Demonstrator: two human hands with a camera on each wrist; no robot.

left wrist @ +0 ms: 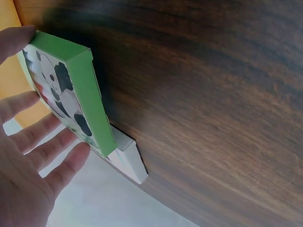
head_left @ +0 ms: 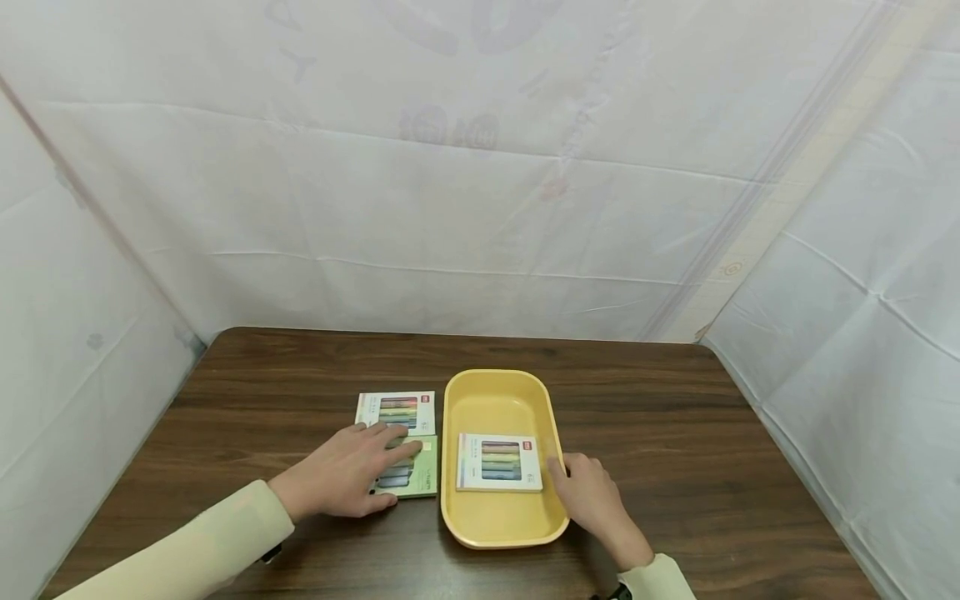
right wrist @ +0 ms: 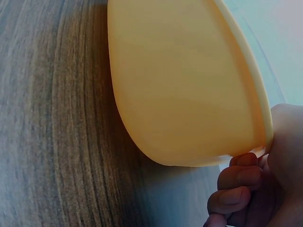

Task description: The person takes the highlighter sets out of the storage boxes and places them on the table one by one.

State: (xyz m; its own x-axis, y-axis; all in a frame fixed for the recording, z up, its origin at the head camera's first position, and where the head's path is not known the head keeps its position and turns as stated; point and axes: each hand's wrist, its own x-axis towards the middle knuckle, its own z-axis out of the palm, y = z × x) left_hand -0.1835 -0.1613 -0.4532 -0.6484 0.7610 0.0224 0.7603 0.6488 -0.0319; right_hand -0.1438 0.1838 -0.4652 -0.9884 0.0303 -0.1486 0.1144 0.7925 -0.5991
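A yellow plastic tray (head_left: 504, 527) stands on the table, and my right hand (head_left: 592, 496) grips its right wall. The thumb is over the rim, with the fingers curled outside in the right wrist view. A flat white box (head_left: 467, 467) with a window showing coloured sticks lies inside the tray. Left of the tray, my left hand (head_left: 348, 471) rests with spread fingers on a green box (head_left: 427, 479), which bears a panda picture (left wrist: 64, 90) in the left wrist view. Its fingertips also reach a second white box (head_left: 414, 400), lying against the green one's far side.
The dark wood-grain table (head_left: 660, 433) has a far edge meeting a white cloth (head_left: 465, 208). More white cloth hangs along both sides. The tray's raised wall separates the white box within from the two boxes on the left.
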